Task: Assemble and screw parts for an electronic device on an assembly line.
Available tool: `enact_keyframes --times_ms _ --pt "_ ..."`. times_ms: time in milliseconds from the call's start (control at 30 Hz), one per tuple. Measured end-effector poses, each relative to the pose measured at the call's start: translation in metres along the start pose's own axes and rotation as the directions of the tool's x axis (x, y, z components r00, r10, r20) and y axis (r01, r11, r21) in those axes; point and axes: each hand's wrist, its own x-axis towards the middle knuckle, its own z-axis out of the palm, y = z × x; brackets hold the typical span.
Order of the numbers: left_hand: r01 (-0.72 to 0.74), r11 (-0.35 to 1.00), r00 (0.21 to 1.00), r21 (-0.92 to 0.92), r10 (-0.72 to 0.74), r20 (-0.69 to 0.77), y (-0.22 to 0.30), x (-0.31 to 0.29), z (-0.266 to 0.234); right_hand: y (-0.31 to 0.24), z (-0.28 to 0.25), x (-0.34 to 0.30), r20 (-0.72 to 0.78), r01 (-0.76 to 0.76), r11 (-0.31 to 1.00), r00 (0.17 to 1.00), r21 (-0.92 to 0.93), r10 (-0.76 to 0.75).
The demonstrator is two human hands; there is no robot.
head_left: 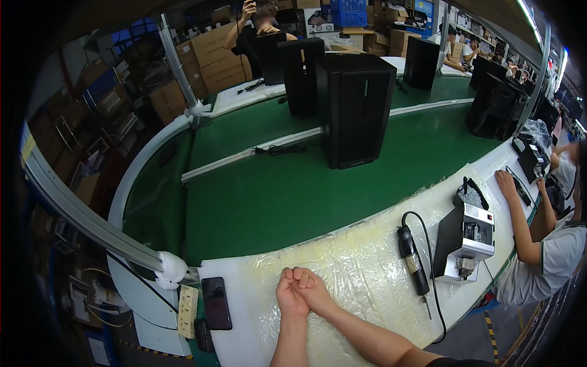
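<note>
My left hand [289, 298] and my right hand [314, 292] rest together over the plastic-wrapped work surface [361, 269], fingers curled in and pressed against each other. No object shows in either one; the inside of the clasp is hidden. To the left of them a black phone [216, 303] lies flat on white foam. On the right lies a black electric screwdriver [413, 260] with a long bit and a cable, apart from my hands. Beyond it stands a silver and black screw feeder [468, 241], with a black tray of small screws [471, 194] behind it.
A tall black speaker-like cabinet [358, 110] stands on the green conveyor belt [263, 202], with more black cabinets around it. A power strip [187, 311] sits beside the phone. At right a co-worker's arm [518, 214] rests on the table. Another person [260, 27] is across the belt.
</note>
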Motion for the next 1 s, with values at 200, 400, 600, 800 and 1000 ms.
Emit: enact_keyframes --times_ms 200,400,600,800,1000 --pt "0.001 1.000 1.000 0.001 -0.001 0.002 0.0003 0.0005 -0.0016 -0.0019 0.0003 -0.0004 0.001 0.005 1.000 1.000 0.000 -0.005" --pt "-0.001 1.000 1.000 0.003 0.001 -0.002 0.0000 0.0005 -0.0009 0.0023 -0.0006 0.0004 0.001 0.007 1.000 1.000 -0.010 -0.007" --pt "-0.002 1.000 1.000 -0.002 0.002 -0.001 0.0004 0.0002 -0.0008 0.0012 0.0022 0.0004 -0.043 0.042 0.999 0.998 0.013 -0.042" --pt "0.000 1.000 1.000 -0.007 0.000 0.001 0.0006 0.0003 -0.0018 -0.0038 0.0011 -0.0012 -0.001 0.004 1.000 1.000 -0.010 -0.004" --pt "0.006 1.000 1.000 -0.010 -0.006 0.010 0.0002 0.0005 -0.0021 -0.0045 0.0012 -0.0013 -0.012 0.001 1.000 1.000 0.005 -0.001"
